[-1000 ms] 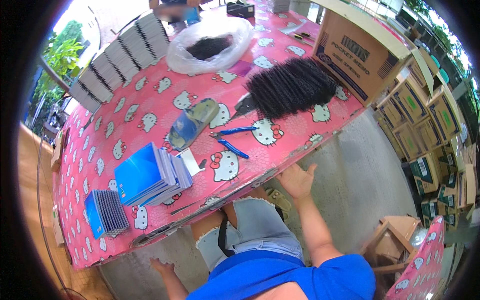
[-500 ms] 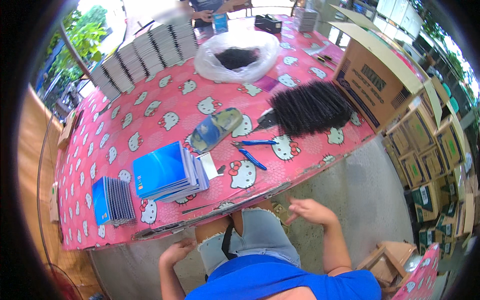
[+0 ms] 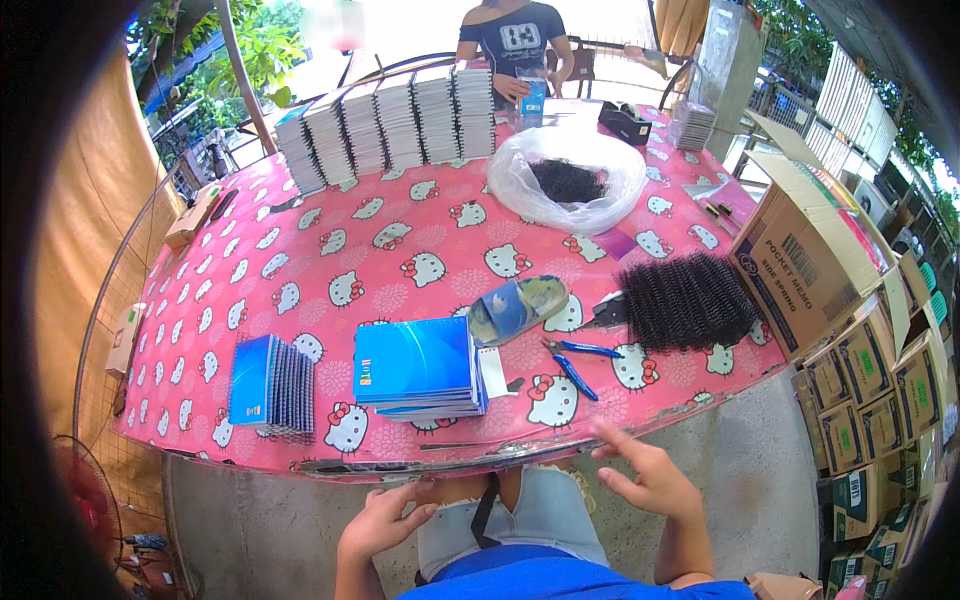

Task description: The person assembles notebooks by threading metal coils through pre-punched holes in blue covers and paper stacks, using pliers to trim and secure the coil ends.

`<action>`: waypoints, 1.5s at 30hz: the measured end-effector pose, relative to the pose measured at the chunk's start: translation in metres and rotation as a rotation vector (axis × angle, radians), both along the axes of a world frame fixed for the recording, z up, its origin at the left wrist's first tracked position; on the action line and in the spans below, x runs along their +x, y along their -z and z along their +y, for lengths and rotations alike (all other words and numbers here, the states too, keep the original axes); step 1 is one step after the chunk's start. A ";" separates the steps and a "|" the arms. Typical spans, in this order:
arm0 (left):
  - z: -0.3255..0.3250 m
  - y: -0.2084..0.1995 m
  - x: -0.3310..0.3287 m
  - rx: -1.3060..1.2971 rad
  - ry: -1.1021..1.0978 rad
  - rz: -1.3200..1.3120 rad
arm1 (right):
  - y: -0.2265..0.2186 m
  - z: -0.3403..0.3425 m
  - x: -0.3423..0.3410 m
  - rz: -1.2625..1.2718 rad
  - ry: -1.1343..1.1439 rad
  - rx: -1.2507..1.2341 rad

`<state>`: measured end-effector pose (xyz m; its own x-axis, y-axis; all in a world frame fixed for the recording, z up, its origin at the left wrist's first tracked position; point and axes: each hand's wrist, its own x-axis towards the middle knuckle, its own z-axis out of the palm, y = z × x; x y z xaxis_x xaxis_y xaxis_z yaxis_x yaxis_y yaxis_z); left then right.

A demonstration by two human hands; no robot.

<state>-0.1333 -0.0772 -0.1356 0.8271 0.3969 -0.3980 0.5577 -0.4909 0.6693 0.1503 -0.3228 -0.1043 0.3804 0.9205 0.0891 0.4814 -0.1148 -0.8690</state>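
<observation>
My left hand (image 3: 388, 516) hovers above my lap at the table's front edge, fingers apart and holding nothing. My right hand (image 3: 652, 478) is also empty, fingers spread, just short of the edge below a pair of blue-handled cutting pliers (image 3: 572, 376). Nearest the left hand lies a stack of blue-covered notebooks (image 3: 412, 358), with no spirals showing. Left of it stands a smaller row of spiral-bound blue notebooks (image 3: 262, 385). A blue-and-green slipper (image 3: 518, 308) lies behind the pliers. To its right is a thick bundle of black spiral coils (image 3: 690, 300).
A pink patterned cloth (image 3: 300, 255) covers the table. Tall notebook stacks (image 3: 385, 125) stand at the back, beside a plastic bag (image 3: 508, 168) holding black coils. A tape dispenser (image 3: 625, 123) and an open carton (image 3: 800, 265) are rightward. A person (image 3: 515, 45) stands opposite, touching a blue packet.
My view has swung so the table sits further right and more of the person opposite shows. Both hands have risen closer to the table's edge. The notebooks and pliers keep their places.
</observation>
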 end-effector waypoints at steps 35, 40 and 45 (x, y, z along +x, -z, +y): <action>0.051 -0.118 0.130 0.958 -0.171 -0.808 | -0.045 0.154 0.069 -0.491 0.107 0.389; 0.045 -0.109 0.140 0.911 -0.312 -0.810 | -0.067 0.168 0.019 -0.294 0.078 0.528; 0.049 -0.107 0.138 0.740 -0.290 -0.871 | -0.079 0.174 0.024 -0.285 0.094 0.466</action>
<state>0.0050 -0.0279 -0.0287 0.5471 0.5119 0.6623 0.2082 -0.8496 0.4847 0.1740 -0.1483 -0.0257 0.3599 0.7226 0.5902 0.7113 0.1969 -0.6748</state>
